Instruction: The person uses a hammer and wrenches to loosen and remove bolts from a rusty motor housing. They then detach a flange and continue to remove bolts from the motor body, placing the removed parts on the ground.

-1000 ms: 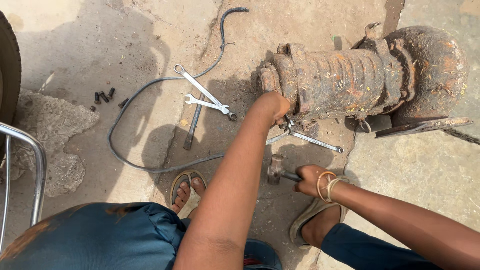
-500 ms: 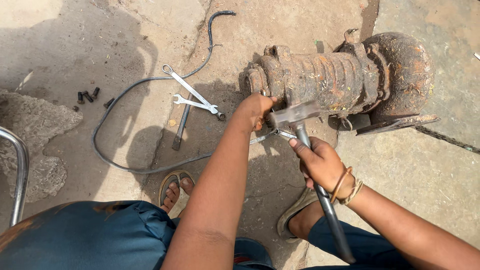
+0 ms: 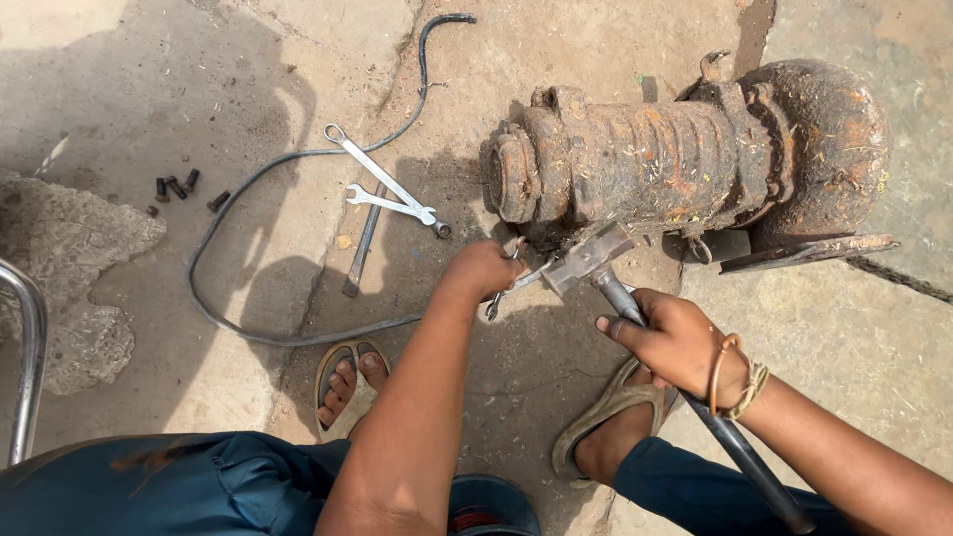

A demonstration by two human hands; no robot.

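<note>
Hammer on chisel at rusty motor housing.
Right hand (image 3: 675, 342) clamped on hammer (image 3: 596, 260); left hand (image 3: 483, 278) clamped on spanner-like tool (image 3: 518, 283) beneath the rusty pump motor (image 3: 675, 164), lying on concrete ground. Judged mid-strike; next blow needs steady aim.

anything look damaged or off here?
Yes. The motor housing lying on the ground is heavily rusted and caked with dirt. A few loose bolts lie scattered on the concrete at left, apart from the spanners.
</note>
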